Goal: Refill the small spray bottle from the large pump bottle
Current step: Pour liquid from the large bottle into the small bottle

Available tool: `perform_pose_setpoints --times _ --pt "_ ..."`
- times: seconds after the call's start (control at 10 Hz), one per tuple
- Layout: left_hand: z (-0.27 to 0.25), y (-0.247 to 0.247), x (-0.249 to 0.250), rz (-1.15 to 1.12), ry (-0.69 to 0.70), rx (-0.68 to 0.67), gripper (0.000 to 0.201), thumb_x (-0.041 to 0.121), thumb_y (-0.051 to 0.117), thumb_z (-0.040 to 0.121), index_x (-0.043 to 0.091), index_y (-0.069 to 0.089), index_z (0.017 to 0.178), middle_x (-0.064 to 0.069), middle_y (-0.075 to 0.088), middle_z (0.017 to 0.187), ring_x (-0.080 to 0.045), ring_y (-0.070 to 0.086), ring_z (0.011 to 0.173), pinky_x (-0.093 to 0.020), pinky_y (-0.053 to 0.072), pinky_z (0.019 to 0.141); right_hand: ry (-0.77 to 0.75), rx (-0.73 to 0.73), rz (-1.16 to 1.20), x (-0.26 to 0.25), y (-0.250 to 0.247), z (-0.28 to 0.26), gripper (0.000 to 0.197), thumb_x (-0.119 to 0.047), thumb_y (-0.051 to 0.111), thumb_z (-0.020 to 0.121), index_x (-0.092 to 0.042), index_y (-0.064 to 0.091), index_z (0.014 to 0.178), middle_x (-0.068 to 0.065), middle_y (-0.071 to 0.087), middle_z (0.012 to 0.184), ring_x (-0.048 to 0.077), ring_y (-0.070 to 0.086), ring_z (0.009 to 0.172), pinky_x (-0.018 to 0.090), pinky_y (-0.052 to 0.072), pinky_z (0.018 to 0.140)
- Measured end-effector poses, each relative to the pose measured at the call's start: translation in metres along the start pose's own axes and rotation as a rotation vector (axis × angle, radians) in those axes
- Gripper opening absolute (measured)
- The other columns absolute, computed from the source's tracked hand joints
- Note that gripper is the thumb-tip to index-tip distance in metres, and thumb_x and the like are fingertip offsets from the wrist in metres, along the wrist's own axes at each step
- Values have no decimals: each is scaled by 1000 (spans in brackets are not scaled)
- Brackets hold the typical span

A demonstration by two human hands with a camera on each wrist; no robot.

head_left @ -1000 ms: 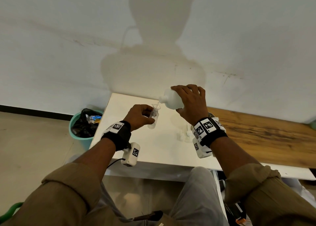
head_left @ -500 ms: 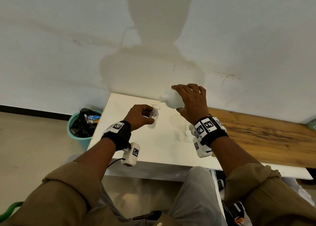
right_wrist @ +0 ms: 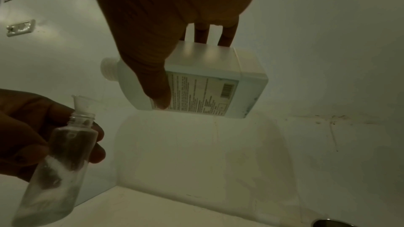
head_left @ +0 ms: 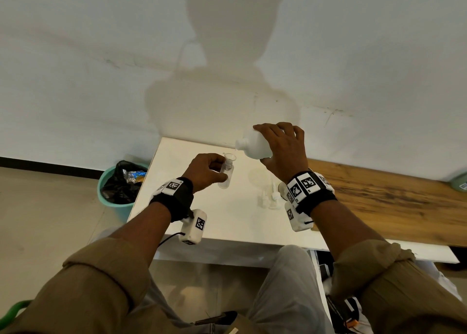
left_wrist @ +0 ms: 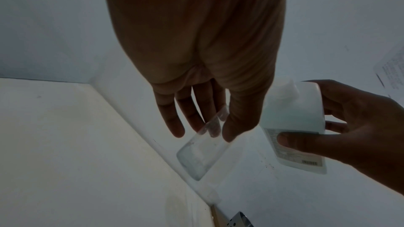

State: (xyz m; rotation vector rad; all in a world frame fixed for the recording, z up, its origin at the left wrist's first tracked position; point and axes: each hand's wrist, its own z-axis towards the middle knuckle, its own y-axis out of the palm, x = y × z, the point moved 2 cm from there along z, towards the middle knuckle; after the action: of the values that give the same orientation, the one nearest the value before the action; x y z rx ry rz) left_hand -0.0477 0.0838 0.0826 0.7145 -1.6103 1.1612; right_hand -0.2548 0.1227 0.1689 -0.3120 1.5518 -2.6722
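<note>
Funnel [right_wrist: 82, 103] sits in the neck of our small spray bottle [head_left: 225, 177], and here we are mid-pour, by the look of it. Our left hand [head_left: 206, 172] pinches the little clear bottle near its top between thumb and fingers, holding it tilted just above the white table [head_left: 235, 217], with liquid already visible in its lower part. Our right hand [head_left: 284, 151] wraps the large bottle [head_left: 254, 145] across its body, thumb on the label, fingers over the back. The pump head is off, so the threaded mouth is bare. That big bottle lies almost on its side, long axis roughly level, mouth pointing left toward the funnel and hanging just above and to the right of its rim, apart from it. That gap is what matters: we judge the mouth must stay over the funnel's opening as the tilt goes on, or the liquid spills onto the table. The stream itself we cannot make out.
</note>
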Motion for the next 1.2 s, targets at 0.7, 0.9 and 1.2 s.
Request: perform_pose_setpoints --times 0.7,0.9,1.2 --pt "7 1 -6 -6 -4 -20 40 2 76 71 9 68 110 -5 73 101 -15 69 94 -16 47 69 -14 -5 -12 0 -2 2 73 -30 80 62 -31 52 130 -10 61 125 23 50 115 44 35 96" --pt "8 2 -6 -29 -5 -21 40 0 75 72 8 67 110 -7 73 101 -13 67 89 -15 47 67 -15 -5 -14 0 -2 1 74 -30 81 62 -31 52 130 -10 61 125 24 50 115 44 35 96" --pt "8 5 -11 -32 -15 -30 41 -1 74 72 8 67 111 -7 73 103 -15 67 92 -15 45 67 -23 8 -19 0 -4 -1 72 -31 80 63 -31 52 130 -10 61 125 23 50 115 44 34 96"
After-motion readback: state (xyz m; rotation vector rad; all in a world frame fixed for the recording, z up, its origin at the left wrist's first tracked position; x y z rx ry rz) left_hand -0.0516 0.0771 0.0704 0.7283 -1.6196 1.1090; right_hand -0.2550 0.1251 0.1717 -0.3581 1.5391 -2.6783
